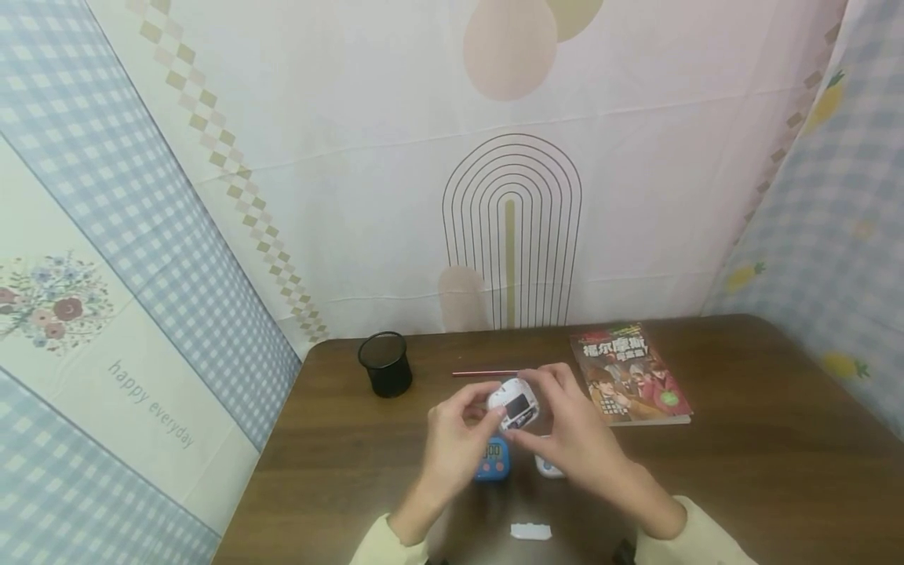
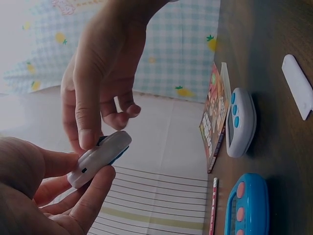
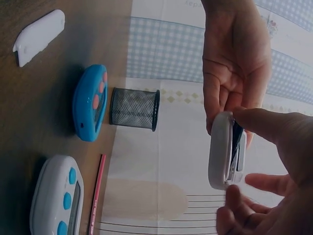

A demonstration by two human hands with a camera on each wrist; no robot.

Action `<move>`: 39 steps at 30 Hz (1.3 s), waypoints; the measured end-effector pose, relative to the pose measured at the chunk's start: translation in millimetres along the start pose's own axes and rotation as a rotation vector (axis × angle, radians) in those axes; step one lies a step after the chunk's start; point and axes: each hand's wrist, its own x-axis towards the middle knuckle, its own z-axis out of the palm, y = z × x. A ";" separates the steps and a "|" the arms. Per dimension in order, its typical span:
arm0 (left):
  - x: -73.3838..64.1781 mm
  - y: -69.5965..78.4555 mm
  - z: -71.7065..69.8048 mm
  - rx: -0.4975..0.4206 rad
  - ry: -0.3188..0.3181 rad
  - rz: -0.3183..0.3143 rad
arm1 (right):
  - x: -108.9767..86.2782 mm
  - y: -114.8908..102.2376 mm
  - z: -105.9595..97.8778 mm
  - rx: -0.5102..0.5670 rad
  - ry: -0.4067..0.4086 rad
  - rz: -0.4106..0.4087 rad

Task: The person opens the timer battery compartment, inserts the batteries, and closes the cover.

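Observation:
Above the table, both hands hold a small white digital timer [image 1: 523, 390], its back turned up toward the head view with the battery compartment uncovered. On its left edge, my left hand [image 1: 452, 439] pinches it between thumb and fingers. My right hand [image 1: 579, 428] grips the opposite edge, thumb low and fingers at the top. From the right wrist view, a dark battery-like piece shows in the compartment of the timer [image 3: 221, 152]. A loose white battery cover [image 1: 531, 531] lies on the table near the front.
Beneath the hands lie a blue timer [image 1: 492, 461] and another white timer [image 1: 548, 468], partly hidden. Farther back are a red pencil [image 1: 487, 373], a black mesh pen holder [image 1: 388, 369] and a comic-style book [image 1: 632, 384]. Printed cloth hangs behind the wooden table [image 1: 325, 439].

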 end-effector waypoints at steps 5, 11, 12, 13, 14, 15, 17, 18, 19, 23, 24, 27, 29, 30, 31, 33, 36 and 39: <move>0.0 0.3 -0.4 -0.005 -0.002 -0.009 | 1.4 1.9 -0.7 0.051 -0.068 0.067; 0.0 0.6 -0.7 -0.007 0.000 -0.010 | 1.9 3.7 -0.3 0.201 -0.114 0.095; -0.1 0.5 -0.8 -0.008 0.000 -0.009 | 1.8 3.8 -0.1 0.209 -0.115 0.096; -0.2 0.4 -0.9 -0.008 0.000 -0.008 | 1.7 3.8 0.0 0.213 -0.114 0.097; -0.3 0.4 -1.0 -0.009 0.000 -0.008 | 1.6 3.7 0.1 0.216 -0.112 0.097; -0.3 0.3 -1.1 -0.010 -0.001 -0.008 | 1.5 3.6 0.2 0.216 -0.109 0.097; -0.3 0.2 -1.3 -0.008 -0.003 -0.008 | 1.4 3.2 0.3 0.215 -0.103 0.097; -0.3 0.2 -1.4 -0.008 -0.004 -0.008 | 1.3 3.0 0.2 0.216 -0.102 0.097; -0.2 0.3 -1.6 -0.007 -0.004 -0.008 | 1.3 2.8 0.2 0.218 -0.100 0.097; 0.2 1.1 -2.2 -0.010 -0.004 -0.009 | 1.4 2.5 0.1 0.235 -0.105 0.095; 0.3 1.2 -2.5 -0.011 -0.004 -0.010 | 1.3 2.4 0.3 0.240 -0.109 0.096; 0.1 1.7 -2.5 -0.009 -0.004 -0.014 | 0.9 2.9 0.5 0.251 -0.115 0.095; -0.2 1.8 -2.4 -0.007 -0.004 -0.016 | 0.6 3.1 0.5 0.258 -0.119 0.096; -0.4 1.8 -2.4 -0.006 -0.004 -0.016 | 0.6 3.1 0.5 0.261 -0.121 0.096; -0.5 1.7 -2.4 -0.006 -0.004 -0.016 | 0.6 3.1 0.5 0.263 -0.124 0.097; -0.6 1.4 -2.3 -0.005 -0.004 -0.014 | 0.6 3.0 0.5 0.267 -0.127 0.097; -0.3 1.0 -1.6 -0.005 0.003 -0.008 | 0.7 3.0 0.3 0.272 -0.131 0.097; 0.2 1.0 -1.0 -0.005 0.009 -0.003 | 0.7 3.7 0.3 0.282 -0.137 0.108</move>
